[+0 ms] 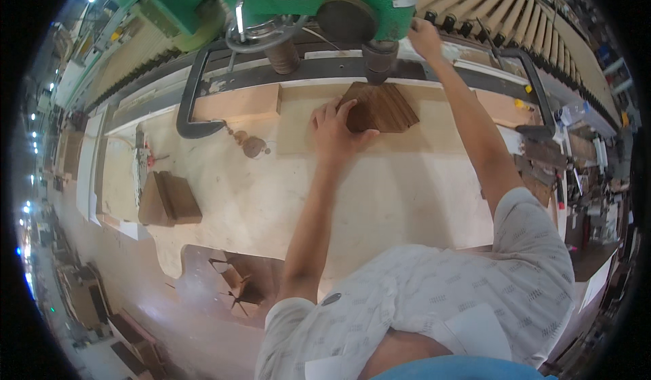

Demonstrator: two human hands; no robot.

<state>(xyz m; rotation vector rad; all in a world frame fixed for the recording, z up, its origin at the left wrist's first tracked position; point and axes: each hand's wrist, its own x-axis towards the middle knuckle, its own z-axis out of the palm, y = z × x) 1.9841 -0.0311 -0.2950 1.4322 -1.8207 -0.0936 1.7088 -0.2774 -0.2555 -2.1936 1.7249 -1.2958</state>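
Observation:
A brown wooden block point(382, 109) with angled ends and ridges along its right side lies on the pale board under the chuck point(380, 60) of a green drill press point(319, 4). My left hand point(336, 128) grips the block's left side, its thumb along the near edge and its fingers on the far side. Up beside the machine's right flank, my right hand point(425, 40) is closed; whatever it grips is hidden from view. The gap between chuck and block is hard to judge.
Another brown angled block point(168, 200) stands on the worktable point(400, 197) at left. Black clamps point(193, 102) hold a fence at both ends, with a wooden strip point(237, 103) against it. Wood dust point(252, 146) lies nearby. Roller conveyors point(502, 10) run behind. A plastic bottle point(575, 113) is at right.

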